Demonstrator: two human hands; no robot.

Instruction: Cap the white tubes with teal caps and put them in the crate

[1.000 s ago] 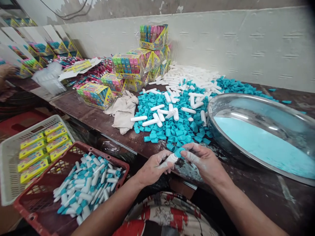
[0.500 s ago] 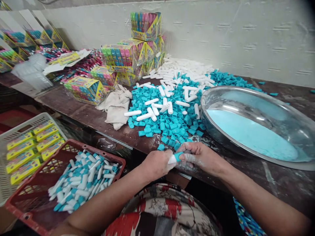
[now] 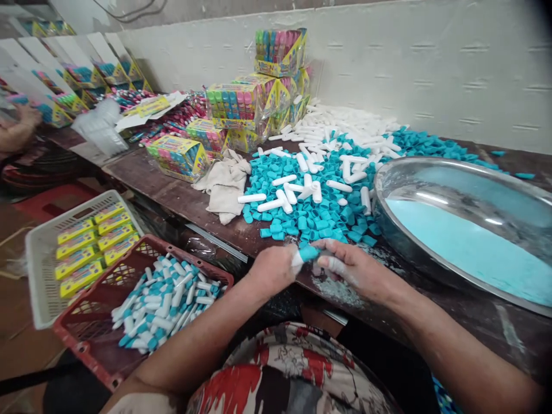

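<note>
Tube (image 3: 297, 259), one, teal-capped, sits gripped between left hand (image 3: 273, 270) and right hand (image 3: 350, 270).

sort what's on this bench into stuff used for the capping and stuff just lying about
In use: left hand, right hand, tube, cap, loose caps, loose tubes, powder pan, red crate.
Lying about: cloth, boxed packs, white basket, clear bags.
</note>
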